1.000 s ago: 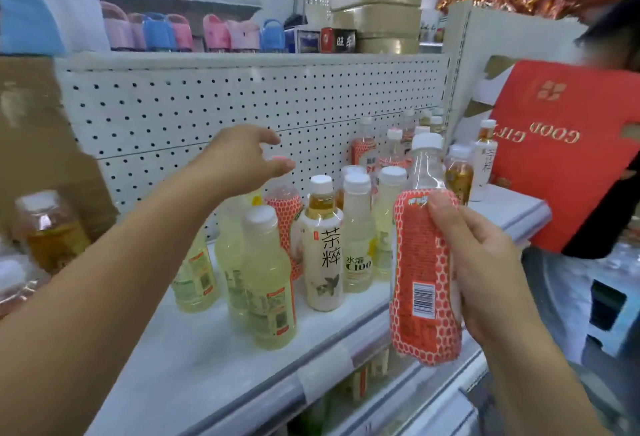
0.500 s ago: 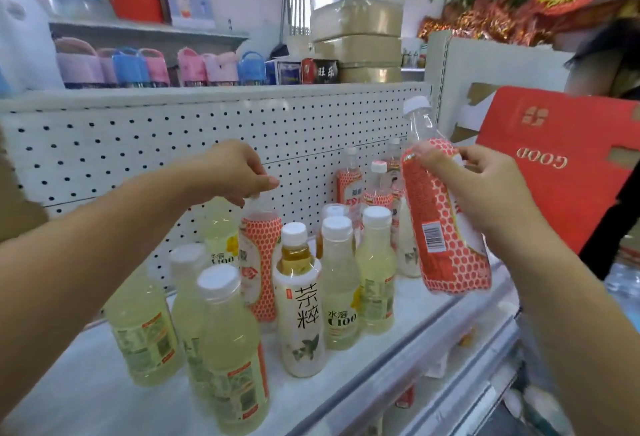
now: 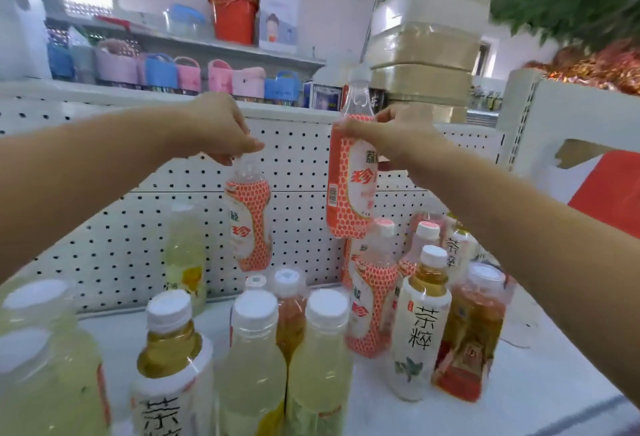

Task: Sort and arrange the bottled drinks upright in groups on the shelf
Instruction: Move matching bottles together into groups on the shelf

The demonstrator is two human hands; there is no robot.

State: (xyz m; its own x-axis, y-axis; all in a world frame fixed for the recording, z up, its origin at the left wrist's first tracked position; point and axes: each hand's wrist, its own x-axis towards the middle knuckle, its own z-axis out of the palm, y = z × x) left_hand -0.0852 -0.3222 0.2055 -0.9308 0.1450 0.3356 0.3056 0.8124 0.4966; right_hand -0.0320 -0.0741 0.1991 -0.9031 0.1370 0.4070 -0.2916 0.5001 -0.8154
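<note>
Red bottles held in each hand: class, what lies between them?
Nothing. In the head view, only pegboard shows behind the gap between the left bottle and the right bottle.

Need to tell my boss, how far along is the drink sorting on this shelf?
Done: bottles on the shelf stand upright, and red honeycomb bottles cluster by the pegboard. In hand: the left grip holds one more red bottle, the right grip another. Left: white-label tea bottles sit apart, among yellow drinks.

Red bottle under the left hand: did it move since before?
Yes. The left hand has lifted the red bottle up off the shelf; its base now hangs in front of the pegboard.
</note>
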